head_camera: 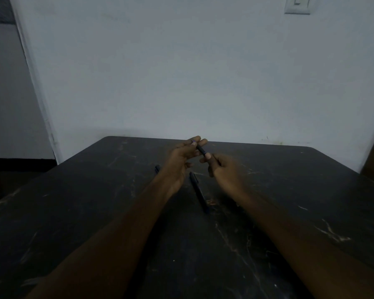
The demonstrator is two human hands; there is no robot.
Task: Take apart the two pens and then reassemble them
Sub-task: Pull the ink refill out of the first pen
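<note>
The person holds 1 dark pen (201, 150) raised above the dark marbled table (268, 190), between both hands. The left hand (183, 157) pinches its far end with fingertips closed around it, where a small pale tip seems to show, though the dim light leaves that uncertain. The right hand (221, 169) closes thumb and fingers on the near end. Gripping opposite ends like this suits a twist or a straight pull — probably the way to separate the barrel halves, or to join them; which of the 2 cannot be told from this view.

A second pen (198, 192) lies flat on the table just below and between the wrists, apparently whole, left within easy reach for its turn. Another dark piece (157, 168) peeks out beside the left wrist, mostly hidden by it — possibly a removed part.

The task looks to be at an early or middle stage.
</note>
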